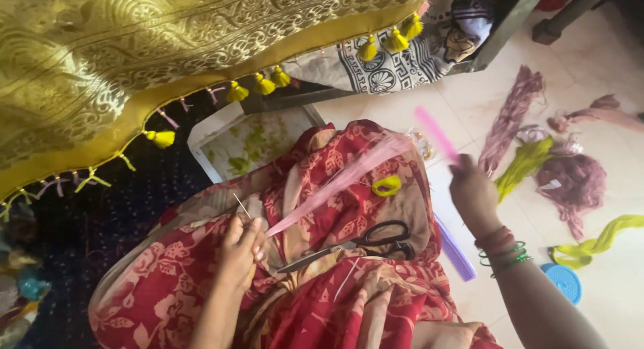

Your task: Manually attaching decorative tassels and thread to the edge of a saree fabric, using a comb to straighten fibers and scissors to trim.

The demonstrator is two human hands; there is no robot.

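Threads: while one end is pinched in the closed left hand and the other is gripped by the raised right hand, the pink threads are stretched taut across the lap, seemingly so they stay straight and untangled.
Needle: a thin needle is seen at the left fingers.
Scissors: black-handled scissors are rested on the red floral cloth, kept within reach.
Fabric: the gold fabric is draped above, its yellow tassels hanging free.
Floor: spare thread bundles are laid on the floor.
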